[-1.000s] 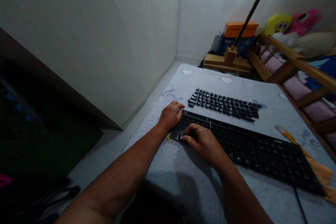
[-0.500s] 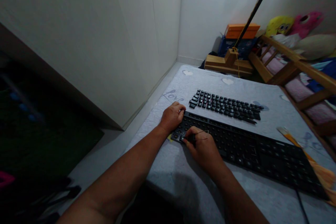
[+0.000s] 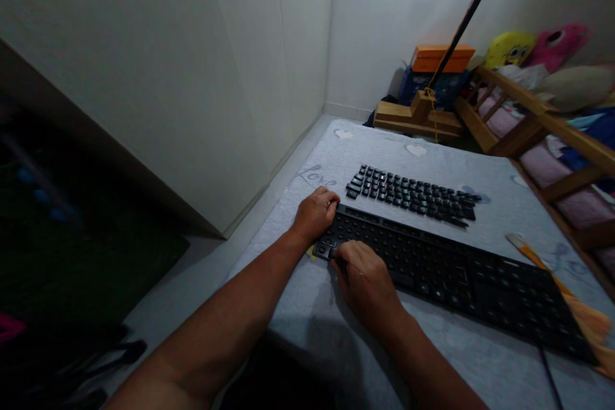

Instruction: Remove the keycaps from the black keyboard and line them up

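A long black keyboard (image 3: 427,259) lies slantwise on a pale quilted cloth (image 3: 307,327); many of its key positions have no caps. My left hand (image 3: 314,213) grips the keyboard's far left corner, its fingers closed on the edge. Over the near left part of the keyboard, my right hand (image 3: 358,269) is closed with fingertips pressed together at the bottom row; whatever they pinch is hidden. Loose black keycaps (image 3: 413,195) lie in rows on the cloth just beyond the keyboard.
A brush (image 3: 528,250) and an orange cloth (image 3: 589,320) lie by the keyboard's right end. A cable (image 3: 550,375) runs off its near side. A white cabinet (image 3: 192,77) stands at left, a wooden rail (image 3: 542,112) at right, and a wooden stand (image 3: 418,116) behind.
My right hand has turned and its fingers have curled in more over the bottom row. My left hand has stayed in place on the corner.
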Tool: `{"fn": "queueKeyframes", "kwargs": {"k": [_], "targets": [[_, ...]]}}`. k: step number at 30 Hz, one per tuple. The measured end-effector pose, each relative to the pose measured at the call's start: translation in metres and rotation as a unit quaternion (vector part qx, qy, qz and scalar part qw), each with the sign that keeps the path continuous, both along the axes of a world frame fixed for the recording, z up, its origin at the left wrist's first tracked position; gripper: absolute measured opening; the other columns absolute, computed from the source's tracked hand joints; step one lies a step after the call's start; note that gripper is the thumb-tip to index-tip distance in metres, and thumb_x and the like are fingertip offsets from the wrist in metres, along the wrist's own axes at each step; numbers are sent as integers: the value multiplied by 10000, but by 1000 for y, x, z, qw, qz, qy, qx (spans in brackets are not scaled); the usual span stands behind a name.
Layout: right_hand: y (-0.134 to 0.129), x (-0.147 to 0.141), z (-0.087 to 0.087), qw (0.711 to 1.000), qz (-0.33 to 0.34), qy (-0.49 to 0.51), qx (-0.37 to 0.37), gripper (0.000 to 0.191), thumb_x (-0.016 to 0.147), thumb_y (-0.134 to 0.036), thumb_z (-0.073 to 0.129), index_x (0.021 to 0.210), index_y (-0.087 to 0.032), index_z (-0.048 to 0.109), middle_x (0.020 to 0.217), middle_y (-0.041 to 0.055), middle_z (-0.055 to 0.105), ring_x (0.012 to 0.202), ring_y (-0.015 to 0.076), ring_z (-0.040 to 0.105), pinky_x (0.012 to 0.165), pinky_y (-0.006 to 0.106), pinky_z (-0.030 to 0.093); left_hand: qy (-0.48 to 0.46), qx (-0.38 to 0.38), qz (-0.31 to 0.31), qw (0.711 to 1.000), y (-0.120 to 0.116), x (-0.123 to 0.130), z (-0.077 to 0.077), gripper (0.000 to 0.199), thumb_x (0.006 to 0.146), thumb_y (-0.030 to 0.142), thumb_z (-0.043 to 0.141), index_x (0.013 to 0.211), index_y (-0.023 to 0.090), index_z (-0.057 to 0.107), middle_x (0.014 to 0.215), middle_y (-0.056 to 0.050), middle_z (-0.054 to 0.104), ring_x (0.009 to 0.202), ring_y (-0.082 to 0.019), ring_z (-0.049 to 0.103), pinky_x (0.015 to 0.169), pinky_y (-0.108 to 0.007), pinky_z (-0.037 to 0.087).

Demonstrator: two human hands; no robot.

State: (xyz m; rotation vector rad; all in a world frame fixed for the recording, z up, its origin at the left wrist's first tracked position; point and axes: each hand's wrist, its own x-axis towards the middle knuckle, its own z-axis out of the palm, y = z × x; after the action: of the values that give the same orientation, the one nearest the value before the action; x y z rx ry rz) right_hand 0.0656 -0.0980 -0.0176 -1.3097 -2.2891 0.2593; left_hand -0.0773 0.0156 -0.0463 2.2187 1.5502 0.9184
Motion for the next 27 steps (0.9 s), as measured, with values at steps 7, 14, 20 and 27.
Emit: {"fn": "queueKeyframes", "kwargs": {"k": [7, 14, 20, 27], "targets": [[8, 7, 3, 991, -37, 97, -84, 52, 837, -134, 560, 824, -183, 573, 804, 58, 664, 746, 189, 617, 710, 285, 452, 0, -6, 5, 1000, -2, 1, 2, 183, 854, 148, 514, 897, 198, 685, 943, -37, 638, 900, -166, 628, 854, -279, 505], [24, 11, 15, 966, -86, 136, -205, 51, 784, -194, 617, 808, -200, 572, 609, -15, 613, 547, 150, 565, 570, 253, 402, 3, 1, 4, 1000, -1, 1, 1, 185, 852, 144, 515, 901, 199, 684, 941, -38, 636, 897, -170, 624, 850, -282, 508], [35, 12, 22, 959, -79, 135, -236, 58, 762, -201, 626, 798, -194, 582, 607, -30, 584, 558, 139, 537, 559, 247, 374, 3, -2, 4, 1000, -2, 1, 2, 183, 857, 151, 512, 905, 201, 682, 939, -36, 635, 902, -168, 624, 851, -282, 507], [49, 16, 25, 928, -71, 186, -314, 78, 720, -178, 622, 771, -184, 563, 581, -54, 533, 524, 116, 492, 506, 228, 352, 11, -9, 10, 1000, -3, 2, 5, 190, 863, 151, 508, 910, 202, 685, 946, -36, 639, 897, -167, 626, 840, -280, 511]]}}
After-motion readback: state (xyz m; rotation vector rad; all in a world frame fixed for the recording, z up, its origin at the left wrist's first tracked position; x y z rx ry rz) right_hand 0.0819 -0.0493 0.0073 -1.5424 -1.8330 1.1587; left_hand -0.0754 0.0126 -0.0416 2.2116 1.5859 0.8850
